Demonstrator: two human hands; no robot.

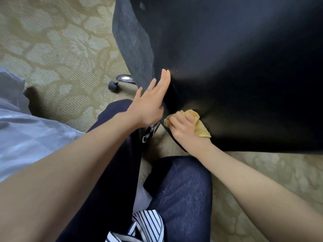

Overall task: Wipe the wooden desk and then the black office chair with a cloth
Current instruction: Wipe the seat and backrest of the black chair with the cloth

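Plainly the cloth (pixel 202 131) is the easy part: small, yellow, soft and limp, it bunches to whatever shape the palm gives it and weighs next to nothing. It is best held wadded under the palm rather than by a corner, so the pressure goes into the wipe. The black office chair (pixel 236 67) is the awkward one. It looks bulky, with a smooth dark shell on one side and a rougher, felt-like panel along its left edge. It stands on a chrome leg (pixel 151 131) with a caster (pixel 113 86) on the patterned carpet (pixel 61 49) — so it will likely roll or swivel away when rubbed unless braced.

The left hand (pixel 148 103) does that bracing. Its fingers (pixel 165 79) are straight and close together, laid flat against the chair's left edge and holding nothing. The right hand (pixel 184 127) is just beside it, lower on the chair — its fingers (pixel 189 117) are curled over the crumpled cloth, gripping it and pressing it onto the dark shell. Cloth pokes out above the knuckles and to their right.
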